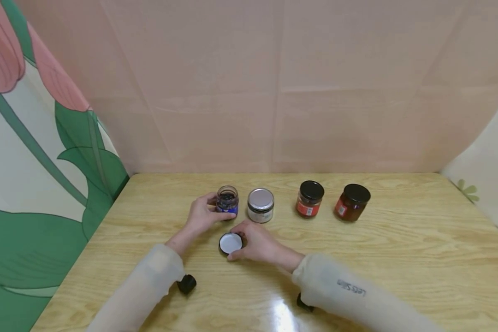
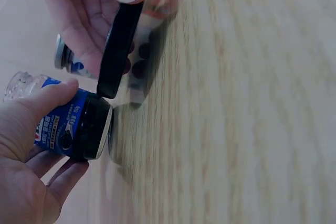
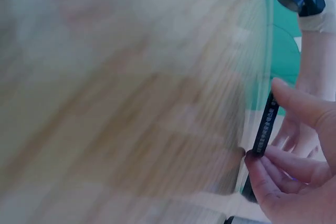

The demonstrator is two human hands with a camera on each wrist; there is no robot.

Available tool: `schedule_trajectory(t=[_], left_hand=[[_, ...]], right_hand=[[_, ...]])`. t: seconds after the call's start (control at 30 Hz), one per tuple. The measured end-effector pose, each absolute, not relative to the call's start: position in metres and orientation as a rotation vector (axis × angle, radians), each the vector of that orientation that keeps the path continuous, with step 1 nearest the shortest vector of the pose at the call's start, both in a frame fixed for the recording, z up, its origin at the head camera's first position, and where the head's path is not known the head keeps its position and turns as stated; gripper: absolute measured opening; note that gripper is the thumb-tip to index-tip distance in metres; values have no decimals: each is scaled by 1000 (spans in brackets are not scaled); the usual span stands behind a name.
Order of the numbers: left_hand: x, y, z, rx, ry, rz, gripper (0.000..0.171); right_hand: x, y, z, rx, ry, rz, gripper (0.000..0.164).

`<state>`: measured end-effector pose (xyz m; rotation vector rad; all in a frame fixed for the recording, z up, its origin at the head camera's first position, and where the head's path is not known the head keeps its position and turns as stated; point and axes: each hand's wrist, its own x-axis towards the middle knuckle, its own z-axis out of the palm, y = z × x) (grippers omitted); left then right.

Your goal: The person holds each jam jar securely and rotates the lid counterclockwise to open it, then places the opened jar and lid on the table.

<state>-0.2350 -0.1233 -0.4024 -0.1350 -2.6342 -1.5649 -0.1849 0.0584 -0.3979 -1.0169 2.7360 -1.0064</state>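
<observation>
My left hand (image 1: 201, 215) grips a small glass jar (image 1: 227, 203) with a blue label and dark contents. The jar's mouth is uncovered, and in the left wrist view the jar (image 2: 65, 116) stands at the table surface with fingers and thumb around its sides. Nearer to me, my right hand (image 1: 257, 242) pinches a black jar lid (image 1: 230, 243) by its edge between thumb and fingers. The lid's white inner face is turned up. Seen edge-on in the right wrist view, the lid (image 3: 266, 124) shows lettering along its rim.
Right beside the blue-labelled jar stands a jar with a silver lid (image 1: 261, 203). Farther right are two dark jars with black lids and red labels, one (image 1: 310, 199) left of the other (image 1: 352, 203). A pink curtain (image 1: 274, 92) hangs behind the wooden table (image 1: 419, 240).
</observation>
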Motion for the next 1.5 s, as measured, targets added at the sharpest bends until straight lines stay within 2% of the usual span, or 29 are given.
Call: schedule_trajectory(t=[1.03,1.3,1.5], left_hand=[[-241,-130,-407,-205,-2699,-1575,63],[-238,-127,-407,-194,-2695,-1539,58],[-235,-128,-405,-208,-2701,-1488,64]], right_hand=[[-183,40,-397,-1047,2775,-814,54],[-184,42,-397,-1082,2774,-761,63],[-185,46,-395,-1087,2743,-791,65]])
